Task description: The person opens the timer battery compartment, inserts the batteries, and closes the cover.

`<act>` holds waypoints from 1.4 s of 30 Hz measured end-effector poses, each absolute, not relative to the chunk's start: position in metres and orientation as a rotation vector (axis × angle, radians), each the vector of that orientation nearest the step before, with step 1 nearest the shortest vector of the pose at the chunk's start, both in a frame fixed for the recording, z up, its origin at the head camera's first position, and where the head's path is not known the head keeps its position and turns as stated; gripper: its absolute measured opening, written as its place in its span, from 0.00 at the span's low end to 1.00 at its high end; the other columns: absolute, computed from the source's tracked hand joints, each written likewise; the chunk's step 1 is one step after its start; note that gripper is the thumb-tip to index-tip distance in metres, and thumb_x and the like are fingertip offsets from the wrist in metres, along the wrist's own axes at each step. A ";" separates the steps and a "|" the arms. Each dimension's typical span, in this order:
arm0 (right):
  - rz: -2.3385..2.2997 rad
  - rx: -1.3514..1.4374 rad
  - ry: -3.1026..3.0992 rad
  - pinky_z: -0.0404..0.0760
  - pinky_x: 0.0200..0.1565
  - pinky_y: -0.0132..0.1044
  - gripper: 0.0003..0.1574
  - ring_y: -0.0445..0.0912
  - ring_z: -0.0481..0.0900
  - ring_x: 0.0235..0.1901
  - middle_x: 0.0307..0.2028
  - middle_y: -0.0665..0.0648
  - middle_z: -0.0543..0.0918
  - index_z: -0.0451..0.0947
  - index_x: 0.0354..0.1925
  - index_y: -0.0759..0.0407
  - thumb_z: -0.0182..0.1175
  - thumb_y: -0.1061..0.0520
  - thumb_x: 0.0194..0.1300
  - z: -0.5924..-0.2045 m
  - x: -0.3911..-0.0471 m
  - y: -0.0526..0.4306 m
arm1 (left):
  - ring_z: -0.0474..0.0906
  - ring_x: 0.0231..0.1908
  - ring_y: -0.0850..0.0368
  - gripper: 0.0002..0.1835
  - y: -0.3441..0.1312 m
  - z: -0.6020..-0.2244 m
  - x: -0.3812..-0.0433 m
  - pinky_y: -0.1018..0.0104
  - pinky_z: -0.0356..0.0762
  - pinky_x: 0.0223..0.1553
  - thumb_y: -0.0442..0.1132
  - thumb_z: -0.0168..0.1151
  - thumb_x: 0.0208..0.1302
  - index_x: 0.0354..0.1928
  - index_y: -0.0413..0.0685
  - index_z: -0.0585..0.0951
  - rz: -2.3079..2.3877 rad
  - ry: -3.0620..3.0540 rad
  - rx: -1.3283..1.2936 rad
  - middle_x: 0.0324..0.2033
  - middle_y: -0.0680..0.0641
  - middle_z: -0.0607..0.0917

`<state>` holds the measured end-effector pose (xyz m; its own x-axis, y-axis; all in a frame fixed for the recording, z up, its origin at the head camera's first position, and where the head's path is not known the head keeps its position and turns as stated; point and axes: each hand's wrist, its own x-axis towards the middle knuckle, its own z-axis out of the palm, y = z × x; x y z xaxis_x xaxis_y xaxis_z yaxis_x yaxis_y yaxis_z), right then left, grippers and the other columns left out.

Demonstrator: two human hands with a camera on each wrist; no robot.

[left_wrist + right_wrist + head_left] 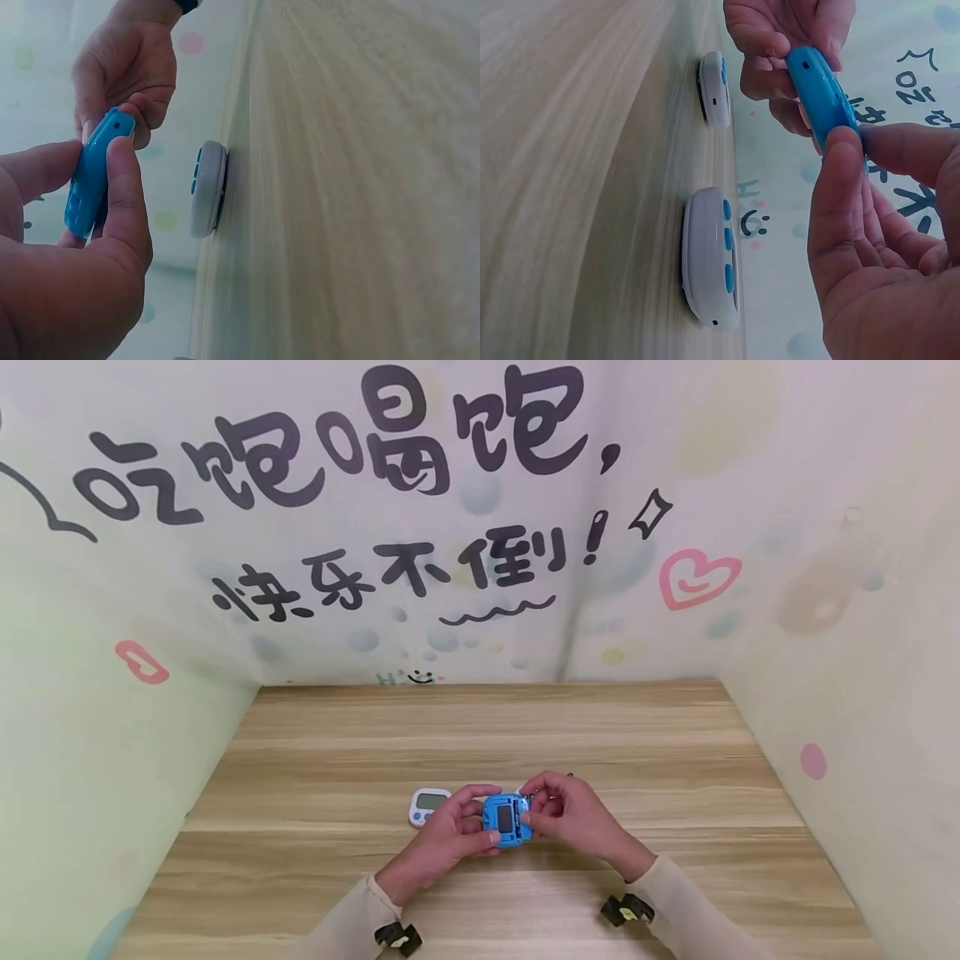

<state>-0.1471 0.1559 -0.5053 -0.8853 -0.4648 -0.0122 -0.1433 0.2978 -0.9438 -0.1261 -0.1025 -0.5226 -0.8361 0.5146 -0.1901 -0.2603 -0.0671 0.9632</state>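
Observation:
Above the table my hands hold a blue digital timer [497,839], its back facing up with a dark rectangle [505,818] in the middle. On its left side, the thumb and fingers of my left hand [448,832] grip the edges. My right hand [572,814] pinches the opposite end between thumb and fingers, as the right wrist view also shows. A white timer [431,801] with a grey screen and blue buttons lies just left of my left hand. Another white timer [711,255] rests on the table, mostly hidden by my right hand in the head view.
The wood-grain table [322,893] is closed in by pale walls [840,610] at the back and both sides. Black lettering covers the back wall. Black wrist cameras [627,909] sit on both sleeves.

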 end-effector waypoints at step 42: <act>-1.596 -0.556 2.169 0.94 0.32 0.50 0.15 0.47 0.87 0.27 0.32 0.57 0.87 0.81 0.45 0.65 0.74 0.58 0.68 -0.515 -0.145 0.150 | 0.86 0.57 0.48 0.35 -0.105 -0.525 -0.122 0.49 0.91 0.55 0.26 0.65 0.72 0.77 0.41 0.66 1.948 1.658 0.315 0.65 0.34 0.81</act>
<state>-0.1453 0.1499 -0.5155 -0.8455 -0.5286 -0.0753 -0.0853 0.2731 -0.9582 -0.1217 -0.1049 -0.5252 -0.8174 0.5493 -0.1733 -0.2588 -0.0814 0.9625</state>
